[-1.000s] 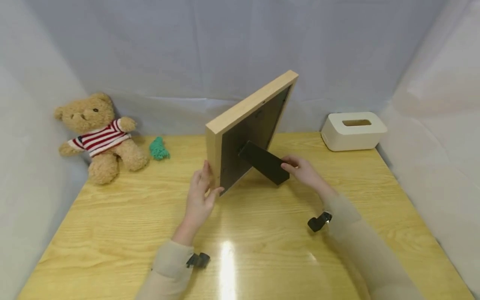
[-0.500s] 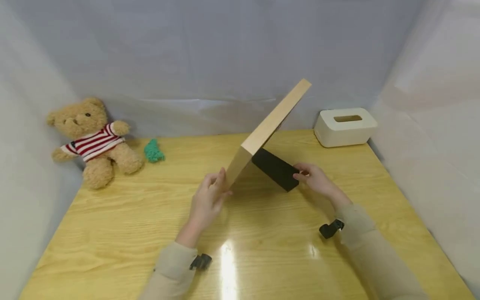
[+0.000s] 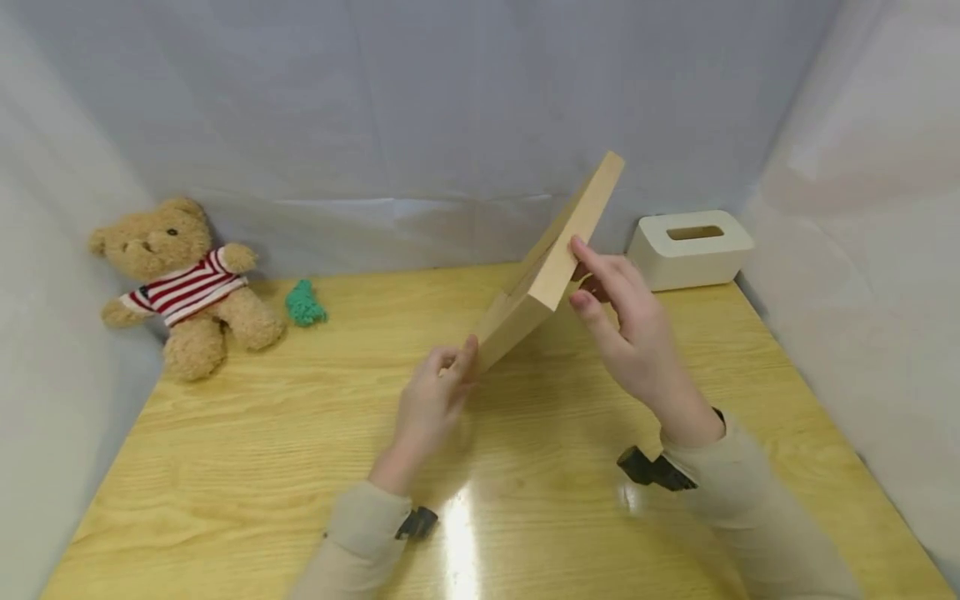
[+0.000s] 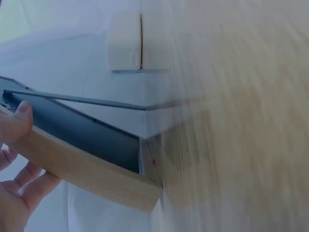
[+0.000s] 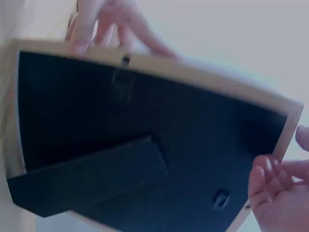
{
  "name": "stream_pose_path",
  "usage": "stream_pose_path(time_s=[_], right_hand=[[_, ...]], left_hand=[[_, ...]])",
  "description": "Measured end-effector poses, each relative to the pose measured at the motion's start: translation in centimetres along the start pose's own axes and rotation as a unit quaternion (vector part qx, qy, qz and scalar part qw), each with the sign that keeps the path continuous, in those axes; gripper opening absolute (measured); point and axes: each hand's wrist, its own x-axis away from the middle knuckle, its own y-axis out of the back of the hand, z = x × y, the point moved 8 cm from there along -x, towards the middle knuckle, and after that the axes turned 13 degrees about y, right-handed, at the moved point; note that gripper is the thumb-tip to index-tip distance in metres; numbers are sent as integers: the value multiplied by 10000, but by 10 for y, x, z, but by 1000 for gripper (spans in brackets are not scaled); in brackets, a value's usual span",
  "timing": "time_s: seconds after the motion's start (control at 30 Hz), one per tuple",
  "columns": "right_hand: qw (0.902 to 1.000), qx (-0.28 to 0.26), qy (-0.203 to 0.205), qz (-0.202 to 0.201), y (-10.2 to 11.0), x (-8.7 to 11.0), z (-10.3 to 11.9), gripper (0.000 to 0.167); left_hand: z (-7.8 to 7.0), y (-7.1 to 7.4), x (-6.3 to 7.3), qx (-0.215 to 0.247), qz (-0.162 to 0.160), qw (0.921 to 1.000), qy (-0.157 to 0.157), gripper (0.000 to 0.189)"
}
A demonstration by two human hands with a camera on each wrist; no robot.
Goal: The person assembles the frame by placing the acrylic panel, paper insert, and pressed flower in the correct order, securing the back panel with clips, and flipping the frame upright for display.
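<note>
A light wooden picture frame (image 3: 566, 250) tilts over the middle of the table, its lower corner right at the tabletop in the left wrist view. My left hand (image 3: 435, 396) grips its left side, thumb and fingers around the wood (image 4: 87, 166). In the right wrist view the dark backing (image 5: 193, 130) faces the camera, with a black easel stand (image 5: 87, 176) folded out from it. My right hand (image 3: 637, 333) is at the top edge, index fingertip on the wood, other fingers bent beside the backing, thumb apart from the frame.
A teddy bear (image 3: 187, 283) in a striped shirt sits at the back left, a small green crumpled thing (image 3: 304, 303) next to it. The white tissue box (image 3: 693, 250) stands at the back right, behind my right hand. Pale sheets (image 3: 420, 125) wall the table (image 3: 262, 467).
My right hand has let go of the easel stand and risen to the frame's top edge. The frame has shifted right and turned, hiding its back from the head view; my left hand went with it.
</note>
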Motion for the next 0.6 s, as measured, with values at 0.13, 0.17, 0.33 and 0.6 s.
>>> stream_pose_path(time_s=[0.13, 0.17, 0.33, 0.6], right_hand=[[9990, 406, 192, 39, -2, -2, 14, 63], [9986, 483, 180, 81, -2, -1, 15, 64], [9986, 381, 10, 369, -4, -2, 17, 82], [9953, 466, -672, 515, -6, -6, 6, 84]], left_hand=[[-6, -2, -1, -123, -71, 9999, 36, 111], [-8, -3, -1, -154, -85, 9998, 50, 111], [-16, -4, 0, -312, -262, 9991, 144, 113], [-41, -8, 5, -558, -848, 9948, -56, 109]])
